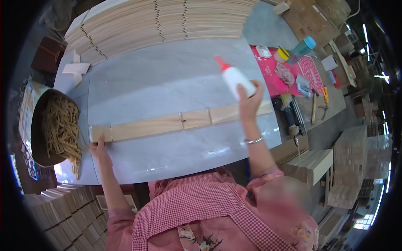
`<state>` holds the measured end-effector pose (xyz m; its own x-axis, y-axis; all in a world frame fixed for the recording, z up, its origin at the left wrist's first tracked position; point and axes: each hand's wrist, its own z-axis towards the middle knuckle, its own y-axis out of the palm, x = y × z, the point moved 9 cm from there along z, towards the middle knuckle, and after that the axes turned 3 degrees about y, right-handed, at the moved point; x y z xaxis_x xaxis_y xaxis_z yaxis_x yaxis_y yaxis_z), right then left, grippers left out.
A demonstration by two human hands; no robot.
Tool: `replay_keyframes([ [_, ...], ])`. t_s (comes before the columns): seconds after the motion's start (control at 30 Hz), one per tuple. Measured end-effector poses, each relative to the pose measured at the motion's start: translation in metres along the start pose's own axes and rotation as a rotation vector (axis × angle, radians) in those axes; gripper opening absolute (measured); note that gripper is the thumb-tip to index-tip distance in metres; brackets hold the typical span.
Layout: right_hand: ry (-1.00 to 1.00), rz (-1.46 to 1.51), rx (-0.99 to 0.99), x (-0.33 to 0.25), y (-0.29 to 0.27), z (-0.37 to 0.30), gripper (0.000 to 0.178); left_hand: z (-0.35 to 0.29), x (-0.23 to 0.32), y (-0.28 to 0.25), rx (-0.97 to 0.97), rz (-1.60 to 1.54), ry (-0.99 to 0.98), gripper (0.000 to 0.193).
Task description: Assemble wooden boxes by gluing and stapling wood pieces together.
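Note:
A long pale wooden board (150, 124) lies across the grey table, with light lines crossing it in several places. My left hand (98, 146) grips the board's left end at its near edge, thumb on top. In my right hand (250, 100) is a white squeeze bottle (238, 81) with a red cap and nozzle, tilted with its tip up and to the left. The bottle is held above the table, over the far side of the board's right part. My right forearm and hand cover some of the board there.
Slats are stacked (167, 21) along the table's far side. A container of tan strips (63, 125) stands at the left edge. Right of the table are a pink mat (272, 79), a teal bottle (302, 49), a power tool (289, 113) and a hammer (314, 106).

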<state>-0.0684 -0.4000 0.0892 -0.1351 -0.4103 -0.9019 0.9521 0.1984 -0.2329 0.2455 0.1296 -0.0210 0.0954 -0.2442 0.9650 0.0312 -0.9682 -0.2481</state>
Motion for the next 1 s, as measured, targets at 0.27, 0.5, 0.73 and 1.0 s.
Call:
replay_keyframes([
  [0.27,0.053,-0.654,0.167,0.108,-0.107,0.183,0.052,0.001,0.020,-0.009,-0.064,-0.170,0.044,0.032],
  [0.5,-0.499,-0.845,-0.331,0.078,0.007,0.142,0.043,0.001,0.060,-0.001,-0.099,0.051,-0.002,0.034],
  [0.73,-0.662,-0.678,-1.143,-0.016,0.130,-0.083,0.033,0.005,0.062,-0.011,-0.238,0.194,-0.041,0.031],
  [1.0,-0.468,-0.605,-1.314,-0.011,0.154,-0.084,0.030,-0.019,0.060,-0.028,-0.177,0.144,0.052,0.029],
])
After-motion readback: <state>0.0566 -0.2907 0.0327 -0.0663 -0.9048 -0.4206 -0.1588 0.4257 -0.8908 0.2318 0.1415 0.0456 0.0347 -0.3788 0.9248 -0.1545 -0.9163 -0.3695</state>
